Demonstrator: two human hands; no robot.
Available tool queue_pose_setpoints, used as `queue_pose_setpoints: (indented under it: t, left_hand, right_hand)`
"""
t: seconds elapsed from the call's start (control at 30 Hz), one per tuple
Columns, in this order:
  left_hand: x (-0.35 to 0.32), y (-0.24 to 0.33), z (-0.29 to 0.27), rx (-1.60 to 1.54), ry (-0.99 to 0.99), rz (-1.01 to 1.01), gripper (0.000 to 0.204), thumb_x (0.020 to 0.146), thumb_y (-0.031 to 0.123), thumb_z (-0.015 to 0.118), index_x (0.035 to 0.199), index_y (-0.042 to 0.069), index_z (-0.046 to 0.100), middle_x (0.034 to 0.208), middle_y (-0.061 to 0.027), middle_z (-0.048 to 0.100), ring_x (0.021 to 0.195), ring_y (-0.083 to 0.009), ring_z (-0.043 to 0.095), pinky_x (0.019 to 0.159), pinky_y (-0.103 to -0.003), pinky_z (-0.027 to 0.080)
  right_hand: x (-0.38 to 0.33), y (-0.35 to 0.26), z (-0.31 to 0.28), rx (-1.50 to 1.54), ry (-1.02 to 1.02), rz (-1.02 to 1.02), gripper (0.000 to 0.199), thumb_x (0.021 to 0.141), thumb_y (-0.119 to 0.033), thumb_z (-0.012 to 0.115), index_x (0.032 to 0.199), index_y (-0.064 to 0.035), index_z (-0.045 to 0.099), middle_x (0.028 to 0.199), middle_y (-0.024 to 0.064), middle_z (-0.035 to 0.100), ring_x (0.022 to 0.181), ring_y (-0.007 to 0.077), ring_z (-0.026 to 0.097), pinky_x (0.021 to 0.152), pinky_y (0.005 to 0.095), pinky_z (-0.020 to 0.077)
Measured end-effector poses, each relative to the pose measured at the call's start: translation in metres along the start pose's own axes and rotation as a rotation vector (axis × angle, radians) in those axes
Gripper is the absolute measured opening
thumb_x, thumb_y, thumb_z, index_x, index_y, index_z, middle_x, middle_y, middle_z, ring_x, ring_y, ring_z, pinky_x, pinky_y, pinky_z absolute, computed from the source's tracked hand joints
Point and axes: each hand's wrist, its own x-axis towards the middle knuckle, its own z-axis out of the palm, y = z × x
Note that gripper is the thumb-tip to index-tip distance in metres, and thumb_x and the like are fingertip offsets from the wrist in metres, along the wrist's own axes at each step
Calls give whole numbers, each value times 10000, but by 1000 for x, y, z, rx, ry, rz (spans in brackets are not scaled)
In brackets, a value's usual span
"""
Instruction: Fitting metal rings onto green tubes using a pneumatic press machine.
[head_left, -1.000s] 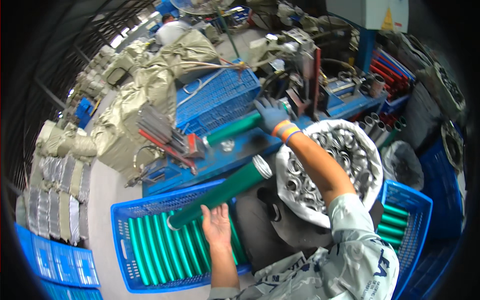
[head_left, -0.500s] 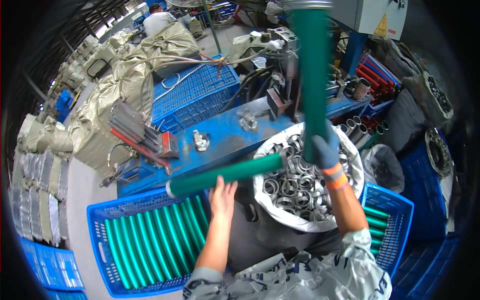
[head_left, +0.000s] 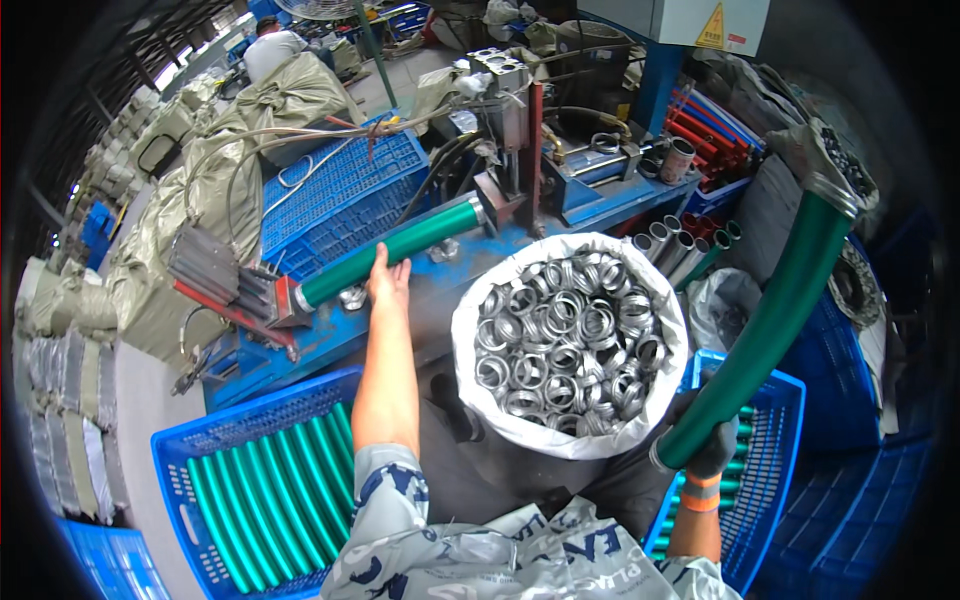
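Note:
My bare left hand (head_left: pixel 388 282) is at the near side of a green tube (head_left: pixel 400 246), thumb and fingers against it. That tube has metal rings at its ends and lies slanted between a red-edged block (head_left: pixel 290 300) and a metal block (head_left: pixel 494 196) on the blue bench machine. My right hand (head_left: pixel 712 446), in a dark glove with an orange cuff, grips a second green tube (head_left: pixel 768 330) near its lower end. This tube leans up to the right, over the blue crate (head_left: pixel 790 400) of green tubes; its upper end bears a metal ring.
A white sack (head_left: pixel 470 400) full of metal rings stands in front of me. At the left, a blue crate (head_left: pixel 165 465) holds several green tubes. Behind the bench (head_left: pixel 440 285) are stacked blue crates (head_left: pixel 340 200) and tan sacks (head_left: pixel 210 210). A person (head_left: pixel 275 50) sits far off.
My left hand has moved its tube up and away, between the machine's blocks. My right hand has swung the other tube from upright over the bench down to the right side.

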Motion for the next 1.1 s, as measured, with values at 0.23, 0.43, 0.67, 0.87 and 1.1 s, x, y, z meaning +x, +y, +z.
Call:
queue_pose_setpoints:
  t: [0.23,0.43,0.67,0.87,1.1]
  left_hand:
    - [24,18,-19,48,-13,-13,864,1006,403,957,1585,-69,524,1604,-341,591,1514,-510,614,1257,-647,546]
    - [-30,5,-59,83,28,77,679,1140,278,799,1617,-62,455,1512,-321,682,1309,-489,777,1092,-581,675]
    - [-176,-12,-165,480,-61,189,481,1143,230,776,1525,-14,615,1358,-226,809,1180,-368,843,924,-433,693]
    - [-185,25,-246,716,-207,405,427,1120,194,710,1472,-45,681,1393,-286,792,1226,-396,819,946,-447,686]
    - [-179,-4,-217,790,-51,303,459,1126,208,740,1522,-18,683,1419,-198,780,1255,-353,788,1015,-435,606]
  right_hand:
    - [5,11,25,150,16,113,1101,977,-699,797,1626,145,515,903,196,735,753,277,718,647,379,567]
    - [-17,20,17,147,-49,97,1130,956,-702,825,1659,114,485,954,192,733,773,263,706,692,388,585]
    - [-87,-15,-76,-158,351,131,537,1058,-405,777,1372,19,676,1086,148,780,848,248,763,759,387,636]
    - [-176,3,-271,-686,590,182,515,1031,-324,884,1386,32,770,1220,163,837,1060,234,782,950,413,601]
    - [-422,103,-359,-603,1150,780,676,951,-536,907,1323,24,834,1216,225,869,1113,336,850,1019,447,647]
